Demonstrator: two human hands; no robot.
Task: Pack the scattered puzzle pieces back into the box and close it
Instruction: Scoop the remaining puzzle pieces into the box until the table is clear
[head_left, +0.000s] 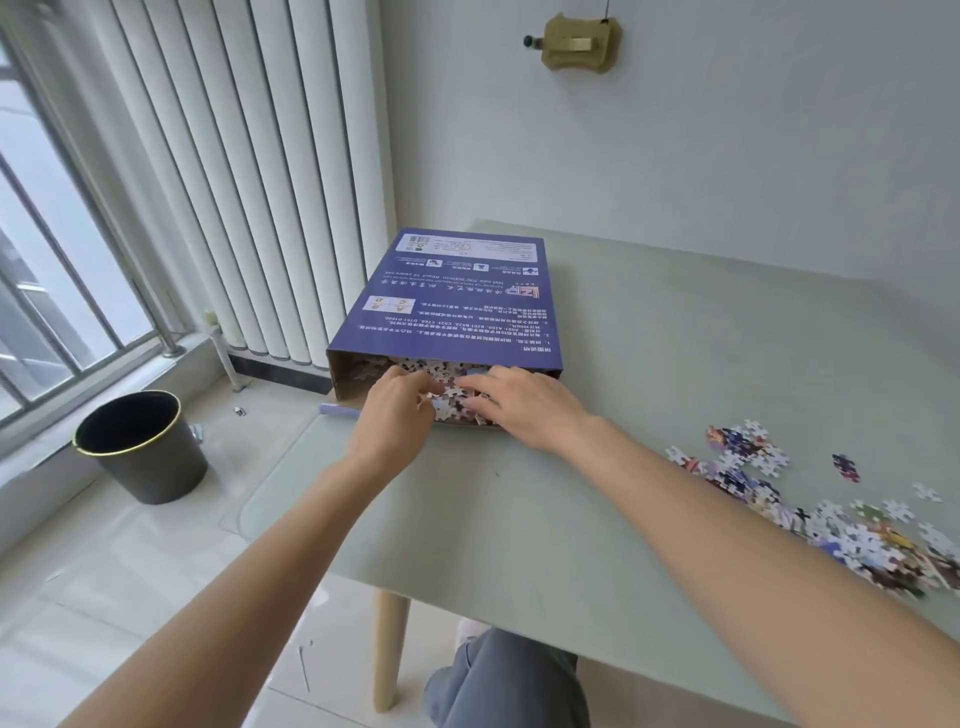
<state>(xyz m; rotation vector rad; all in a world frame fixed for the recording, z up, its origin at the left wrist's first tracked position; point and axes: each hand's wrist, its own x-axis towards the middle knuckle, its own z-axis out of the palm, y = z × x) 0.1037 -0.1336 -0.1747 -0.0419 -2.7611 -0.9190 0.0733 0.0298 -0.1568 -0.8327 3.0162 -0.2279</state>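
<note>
Both hands, left hand and right hand, cup light, loose puzzle pieces into the flimsy cardboard puzzle box lying on the counter.

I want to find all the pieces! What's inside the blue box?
Puzzle pieces fill the open mouth of the blue box, where both hands push them in. The lid side hides how far back they reach.

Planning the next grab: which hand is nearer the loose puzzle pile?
Right. The right hand is at the box mouth, on the loose puzzle pile's side; the left hand is farther away.
</note>
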